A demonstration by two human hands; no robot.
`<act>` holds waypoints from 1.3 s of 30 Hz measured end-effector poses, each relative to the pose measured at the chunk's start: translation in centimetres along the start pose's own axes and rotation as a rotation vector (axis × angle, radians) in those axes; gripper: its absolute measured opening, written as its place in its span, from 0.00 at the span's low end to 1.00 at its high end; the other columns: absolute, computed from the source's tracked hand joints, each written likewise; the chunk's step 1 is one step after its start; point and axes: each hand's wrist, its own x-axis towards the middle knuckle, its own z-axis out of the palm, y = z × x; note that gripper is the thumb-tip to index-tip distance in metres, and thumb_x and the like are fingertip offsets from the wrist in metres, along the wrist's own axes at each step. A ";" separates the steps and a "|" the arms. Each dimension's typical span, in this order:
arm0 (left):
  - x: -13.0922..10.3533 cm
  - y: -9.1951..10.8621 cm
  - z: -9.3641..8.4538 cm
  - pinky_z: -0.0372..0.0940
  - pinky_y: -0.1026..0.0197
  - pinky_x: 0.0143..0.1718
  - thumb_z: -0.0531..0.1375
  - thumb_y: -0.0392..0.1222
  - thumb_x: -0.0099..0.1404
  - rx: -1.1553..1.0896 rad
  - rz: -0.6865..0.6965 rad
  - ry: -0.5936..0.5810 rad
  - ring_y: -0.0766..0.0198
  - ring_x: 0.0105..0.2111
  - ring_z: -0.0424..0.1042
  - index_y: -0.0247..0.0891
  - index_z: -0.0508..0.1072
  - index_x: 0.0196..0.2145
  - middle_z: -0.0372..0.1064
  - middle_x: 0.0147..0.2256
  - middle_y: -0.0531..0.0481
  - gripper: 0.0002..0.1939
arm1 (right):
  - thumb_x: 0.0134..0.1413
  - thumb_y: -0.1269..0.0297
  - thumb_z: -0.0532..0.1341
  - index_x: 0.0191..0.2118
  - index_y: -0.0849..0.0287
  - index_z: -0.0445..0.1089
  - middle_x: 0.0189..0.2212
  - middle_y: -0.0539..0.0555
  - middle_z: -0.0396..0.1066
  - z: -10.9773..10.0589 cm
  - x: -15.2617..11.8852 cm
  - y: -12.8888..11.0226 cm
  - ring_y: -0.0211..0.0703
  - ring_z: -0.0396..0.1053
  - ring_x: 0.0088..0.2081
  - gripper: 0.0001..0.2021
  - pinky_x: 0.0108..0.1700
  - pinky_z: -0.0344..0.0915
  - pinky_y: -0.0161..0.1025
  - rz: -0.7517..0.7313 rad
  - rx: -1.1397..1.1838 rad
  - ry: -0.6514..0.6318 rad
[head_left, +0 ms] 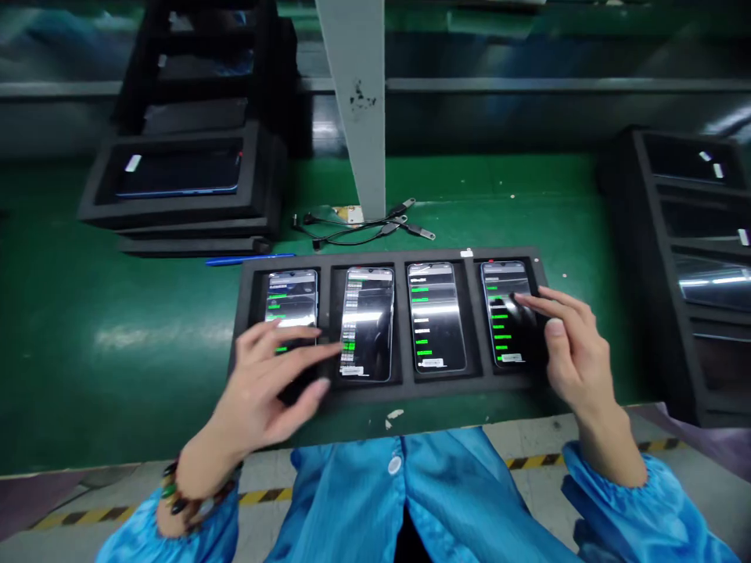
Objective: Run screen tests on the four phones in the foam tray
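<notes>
A black foam tray [437,252] holds a row of several lit phones, each in its own slot. My left hand [275,375] is over the leftmost phone [296,291], fingers apart, with its index fingertip at the left edge of the second phone [375,328]. The third phone [437,313] lies uncovered. My right hand [572,340] is open at the rightmost phone [504,320], index fingertip over the upper right of its screen. Neither hand grips anything. Green and white text lines show on the dark screens.
Stacked foam trays with a phone on top [176,172] stand at the back left. Another tray stack [651,258] is at the right. Black cables [357,228], a blue pen [235,259] and a grey post [364,117] are behind the tray.
</notes>
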 end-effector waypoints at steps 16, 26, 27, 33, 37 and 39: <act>-5.4 -3.2 -1.2 0.62 0.31 0.65 0.65 0.43 0.71 0.237 -0.165 0.100 0.47 0.50 0.80 0.48 0.82 0.51 0.80 0.48 0.44 0.13 | 0.81 0.57 0.51 0.58 0.49 0.82 0.55 0.55 0.83 0.0 -0.9 1.2 0.59 0.75 0.65 0.21 0.69 0.66 0.63 0.001 -0.003 -0.029; -3.9 -1.8 -1.4 0.59 0.35 0.67 0.63 0.41 0.70 0.164 -0.104 0.075 0.48 0.51 0.79 0.48 0.80 0.53 0.82 0.46 0.46 0.15 | 0.80 0.59 0.52 0.56 0.49 0.82 0.51 0.56 0.85 0.4 -1.0 1.2 0.63 0.76 0.64 0.19 0.68 0.68 0.67 0.002 0.005 -0.007; -3.2 -1.4 -1.1 0.59 0.36 0.67 0.63 0.42 0.71 0.149 -0.083 0.069 0.48 0.52 0.79 0.48 0.79 0.55 0.83 0.45 0.46 0.17 | 0.80 0.59 0.53 0.56 0.48 0.82 0.51 0.56 0.85 0.4 -1.0 1.1 0.63 0.76 0.64 0.19 0.68 0.68 0.67 -0.001 0.007 0.000; 1.2 0.6 0.8 0.56 0.39 0.72 0.62 0.45 0.73 0.102 0.012 -0.081 0.46 0.60 0.76 0.44 0.73 0.66 0.83 0.55 0.44 0.25 | 0.81 0.57 0.51 0.59 0.48 0.81 0.56 0.56 0.82 0.4 -0.9 1.0 0.62 0.73 0.67 0.20 0.70 0.66 0.69 0.019 0.007 0.002; 1.8 1.0 1.4 0.54 0.39 0.73 0.64 0.43 0.71 0.077 0.060 -0.104 0.45 0.61 0.76 0.43 0.73 0.65 0.83 0.55 0.45 0.26 | 0.81 0.55 0.51 0.64 0.48 0.77 0.61 0.57 0.79 0.5 -0.8 1.2 0.62 0.68 0.72 0.21 0.73 0.63 0.69 0.049 -0.017 -0.024; 1.4 0.9 1.5 0.53 0.39 0.73 0.64 0.42 0.71 0.071 0.065 -0.102 0.45 0.60 0.76 0.45 0.72 0.67 0.83 0.55 0.45 0.27 | 0.81 0.54 0.51 0.66 0.49 0.76 0.64 0.58 0.77 0.5 -0.7 1.2 0.61 0.67 0.72 0.21 0.73 0.62 0.68 0.059 -0.027 -0.035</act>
